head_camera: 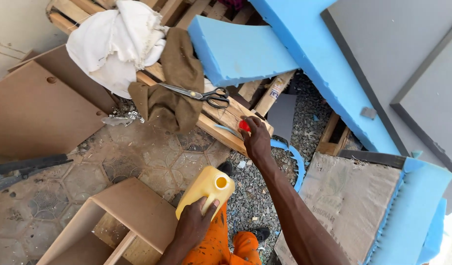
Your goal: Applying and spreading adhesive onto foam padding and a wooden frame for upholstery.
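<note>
My left hand grips a yellow plastic jug by its side, the round mouth open and facing up. My right hand reaches forward and pinches a small red cap at the edge of a wooden pallet. Black-handled scissors lie on the pallet just beyond the cap, next to a brown cloth.
A white cloth bundle tops the pallet. Blue foam slabs lean at the back and right, with grey boards behind. Brown boards and an open wooden box lie left on tiled ground. A cardboard sheet sits right, over gravel.
</note>
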